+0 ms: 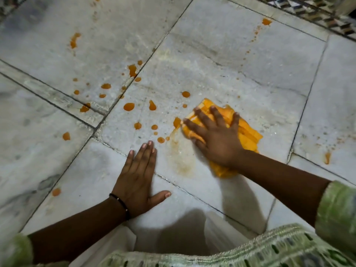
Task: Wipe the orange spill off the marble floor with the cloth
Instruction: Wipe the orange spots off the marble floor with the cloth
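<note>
Fingers (202,120) of the right hand (215,139) spread flat, pressing the cloth (248,130) beneath; left hand (138,174) flat on the floor (231,64), beside the spill (129,106).

Two hands are on the marble floor (240,60): the left hand (137,176) flat, the right hand (215,137) pressing one orange cloth (248,130). Well over a dozen orange spill drops (128,106) lie scattered beyond the left hand's fingertips. One black bracelet (121,205) circles the left wrist.

Head cam, single view
Looks steeply down, close over marble floor (240,64); both forearms enter from bottom edge.
</note>
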